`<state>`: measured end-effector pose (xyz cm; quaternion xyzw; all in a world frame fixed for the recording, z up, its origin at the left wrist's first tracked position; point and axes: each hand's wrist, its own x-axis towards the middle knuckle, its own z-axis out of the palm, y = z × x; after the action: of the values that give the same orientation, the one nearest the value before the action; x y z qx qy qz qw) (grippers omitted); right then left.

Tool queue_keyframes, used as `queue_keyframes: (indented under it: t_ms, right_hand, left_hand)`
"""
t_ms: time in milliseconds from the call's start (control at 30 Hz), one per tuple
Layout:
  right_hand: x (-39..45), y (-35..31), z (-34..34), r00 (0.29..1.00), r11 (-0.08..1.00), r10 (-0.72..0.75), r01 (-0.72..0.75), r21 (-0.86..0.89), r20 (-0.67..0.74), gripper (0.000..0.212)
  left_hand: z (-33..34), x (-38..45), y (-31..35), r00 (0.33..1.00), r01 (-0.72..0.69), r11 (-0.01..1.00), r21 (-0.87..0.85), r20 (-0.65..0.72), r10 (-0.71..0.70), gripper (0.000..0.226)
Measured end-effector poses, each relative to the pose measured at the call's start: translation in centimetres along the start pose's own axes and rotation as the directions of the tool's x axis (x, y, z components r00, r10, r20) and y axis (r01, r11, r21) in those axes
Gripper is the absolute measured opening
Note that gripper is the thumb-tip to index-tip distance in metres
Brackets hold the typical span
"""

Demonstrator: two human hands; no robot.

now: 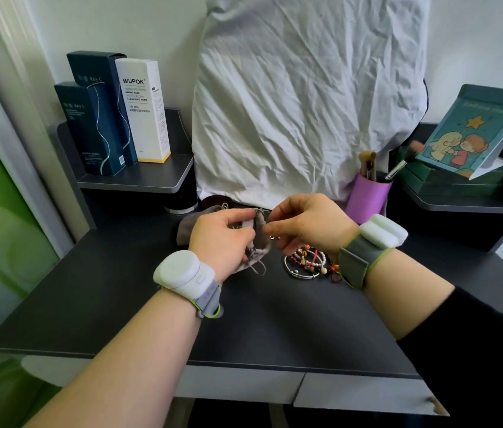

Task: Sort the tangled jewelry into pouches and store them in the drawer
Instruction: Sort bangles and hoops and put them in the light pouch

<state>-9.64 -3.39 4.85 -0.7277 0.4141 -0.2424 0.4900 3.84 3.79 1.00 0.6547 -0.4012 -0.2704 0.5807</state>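
Grey pouch [258, 239] held up just above the desk [120, 288], pinched at its mouth from both sides: left hand [222, 239] curled round the near edge, right hand [305, 223] nipping the far edge, possibly with a small piece between the fingertips, too blurred to tell. Tangled jewelry [309, 261] heaped on the desk just under the right wrist. Spare pouch [187, 227] lying behind. Best to spread the mouth wide, drop one piece cleanly, keep cords clear. Drawer [364, 393] below the front edge.

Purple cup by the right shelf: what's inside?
Purple cup holds makeup brushes, one long brush leaning right. Handle ends and the cup's bottom are hidden by its wall.
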Motion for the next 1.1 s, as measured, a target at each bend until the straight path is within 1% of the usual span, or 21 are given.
queue_keyframes:
  t_ms: [67,133,233,367,467,533,567,667,767,833,900,1000,1100]
  right_hand:
    - [0.1,0.4,0.5,0.999,1.000,0.008,-0.008,0.008,0.033,0.018]
    - [0.2,0.8,1.2,0.999,0.999,-0.004,0.002,0.042,0.049,0.011]
    - [0.5,1.5,1.5,1.000,0.997,0.000,-0.001,0.072,0.022,0.009]
    - [0.8,2.8,0.2,0.999,1.000,0.021,-0.020,0.020,-0.032,0.007]
    - [0.8,3.8,-1.5,0.993,0.993,0.025,-0.039,-0.111,-0.119,0.009]
    - [0.7,4.9,-3.0,0.985,0.961,-0.001,-0.047,-0.273,-0.174,0.014]
    - [0.5,5.2,-3.5,0.985,0.934,-0.019,-0.044,-0.355,-0.173,0.017]
    - [0.1,6.4,-4.4,0.996,0.846,-0.028,-0.024,-0.533,-0.090,0.023]
    - [-0.1,7.4,-4.6,0.998,0.751,-0.055,0.035,-0.660,-0.009,0.023]
    - [-0.2,8.0,-4.7,0.998,0.736,-0.068,0.054,-0.674,0.006,0.022]
    - [-0.2,8.4,-5.0,0.996,0.746,-0.084,0.073,-0.662,0.015,0.018]
    - [-0.3,8.8,-5.4,0.997,0.814,-0.077,0.065,-0.577,0.004,0.014]
    - [-0.2,9.0,-5.9,0.997,0.892,-0.044,0.007,-0.453,-0.071,0.022]
  left_hand:
    - [0.0,0.0,0.0,1.000,-0.016,1.000,0.019,-0.011,0.016,0.039]
    - [-0.4,0.2,0.1,0.997,-0.066,0.996,0.068,-0.043,0.069,0.035]
    - [-0.8,0.6,-0.1,0.989,-0.122,0.978,0.167,-0.068,0.134,0.032]
    - [-0.1,0.9,-1.0,0.994,-0.099,0.977,0.188,-0.014,0.104,0.026]
    - [0.9,0.8,-1.9,0.997,-0.077,0.980,0.185,0.020,0.075,0.020]
    - [1.9,0.8,-2.5,0.997,-0.063,0.980,0.189,0.058,0.053,0.019]
    - [2.1,0.7,-2.6,0.996,-0.059,0.979,0.197,0.072,0.045,0.019]
    - [2.9,0.8,-2.9,0.995,-0.056,0.960,0.274,0.090,0.032,0.022]
    - [3.4,1.1,-2.8,0.994,-0.070,0.931,0.358,0.105,0.035,0.017]
    - [3.7,1.2,-2.8,0.990,-0.101,0.906,0.411,0.135,0.049,0.015]
    - [4.1,1.2,-2.7,0.986,-0.120,0.887,0.446,0.159,0.054,0.013]
    - [4.5,1.3,-2.7,0.979,-0.148,0.864,0.481,0.192,0.061,0.016]
    - [4.7,1.6,-2.9,0.975,-0.159,0.826,0.541,0.218,0.045,0.018]
